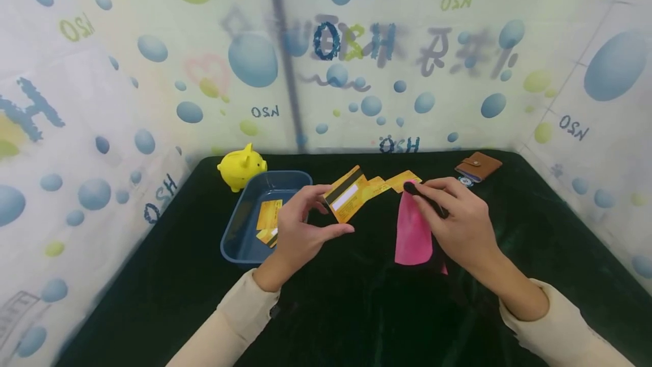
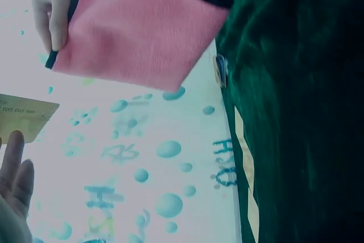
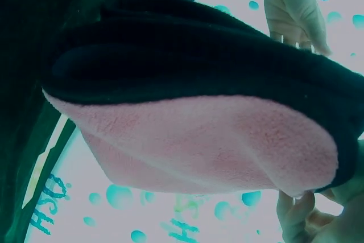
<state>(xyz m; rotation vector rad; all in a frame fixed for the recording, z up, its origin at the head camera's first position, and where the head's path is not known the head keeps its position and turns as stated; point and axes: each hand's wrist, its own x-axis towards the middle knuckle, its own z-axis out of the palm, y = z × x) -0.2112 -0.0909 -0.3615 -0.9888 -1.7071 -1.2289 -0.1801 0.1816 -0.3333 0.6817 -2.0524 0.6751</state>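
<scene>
My left hand [image 1: 300, 225] holds up a yellow bank card [image 1: 346, 194], its dark stripe and white strip towards the head camera. In the left wrist view, a fingertip touches the lower part of this card [image 2: 25, 119]. My right hand [image 1: 460, 222] pinches a pink and black cloth [image 1: 414, 234] by its upper edge, and the cloth hangs down. Seen from the right wrist, the cloth [image 3: 187, 140] is folded, with its pink side below and its dark side above. Behind the hands, more yellow cards [image 1: 406, 180] lie on the dark green table cover.
A blue tray [image 1: 231, 231] with yellow cards inside stands left of the left hand. Behind it is a yellow piggy bank [image 1: 240, 169]. A brown wallet [image 1: 479, 166] lies at the back right, with a small round blue-and-white piece [image 1: 466, 181] beside it. Patterned curtains surround the table.
</scene>
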